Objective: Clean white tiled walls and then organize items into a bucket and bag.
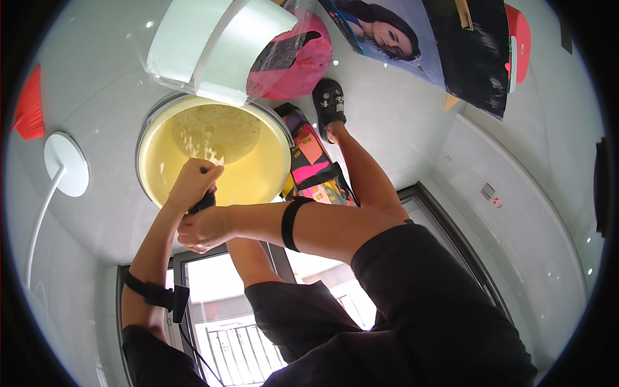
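Observation:
My left hand (pixel 195 182) is closed in a fist around a bunched black cloth (pixel 206 201), above the near side of a yellow bucket (pixel 261 184). Just below it, my right hand (pixel 204 229) grips the lower end of the same cloth, with that forearm reaching across from the right. The cloth looks twisted between the two fists, and much of it is hidden in them. Splashing drops (pixel 203 147) show beyond the left fist. Shallow, foamy water (pixel 216 132) lies in the bottom of the bucket.
White foam sheets (pixel 187 39) in clear plastic and a pink bag (pixel 300 61) lie beyond the bucket. Right of it are a colourful box (pixel 309 151) and my foot in a black clog (pixel 329 103). A white round-based stand (pixel 66 164) and red broom (pixel 29 106) are left.

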Motion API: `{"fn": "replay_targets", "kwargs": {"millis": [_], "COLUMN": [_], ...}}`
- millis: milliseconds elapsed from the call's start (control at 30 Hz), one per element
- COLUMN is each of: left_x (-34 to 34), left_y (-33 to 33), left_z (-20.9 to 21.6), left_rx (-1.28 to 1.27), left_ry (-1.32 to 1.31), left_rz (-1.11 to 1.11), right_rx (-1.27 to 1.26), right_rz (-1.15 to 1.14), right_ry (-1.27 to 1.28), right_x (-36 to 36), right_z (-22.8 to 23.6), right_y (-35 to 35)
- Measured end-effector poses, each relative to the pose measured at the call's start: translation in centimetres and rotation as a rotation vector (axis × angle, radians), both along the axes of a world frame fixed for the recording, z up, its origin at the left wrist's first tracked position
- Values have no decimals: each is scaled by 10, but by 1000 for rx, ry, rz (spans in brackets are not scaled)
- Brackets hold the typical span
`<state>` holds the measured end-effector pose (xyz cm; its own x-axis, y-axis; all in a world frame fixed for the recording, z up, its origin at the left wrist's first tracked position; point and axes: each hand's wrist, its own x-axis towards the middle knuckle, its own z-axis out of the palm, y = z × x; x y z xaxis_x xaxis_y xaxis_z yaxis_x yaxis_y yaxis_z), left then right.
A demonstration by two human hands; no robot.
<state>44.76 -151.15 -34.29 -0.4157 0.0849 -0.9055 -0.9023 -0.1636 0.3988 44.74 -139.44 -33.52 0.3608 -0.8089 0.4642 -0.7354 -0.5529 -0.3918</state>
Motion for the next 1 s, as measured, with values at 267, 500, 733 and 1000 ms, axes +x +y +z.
{"fn": "replay_targets", "kwargs": {"millis": [267,500,733,1000], "left_x": [14,15,13,16], "left_y": [16,29,49,39], "left_z": [-51,-66,-74,-47], "left_rx": [-475,-501,-523,-466], "left_ry": [77,-42,-87,-85], "left_rz": [-314,-368,-420,-310], "right_rx": [361,1062,1010,764], "right_rz": [-26,-232,-220,-86], "right_ry": [29,-786,-396,-543], "right_x": [69,87,99,50], "right_z": [-79,-113,-121,-60], "right_y": [2,2,10,10]}}
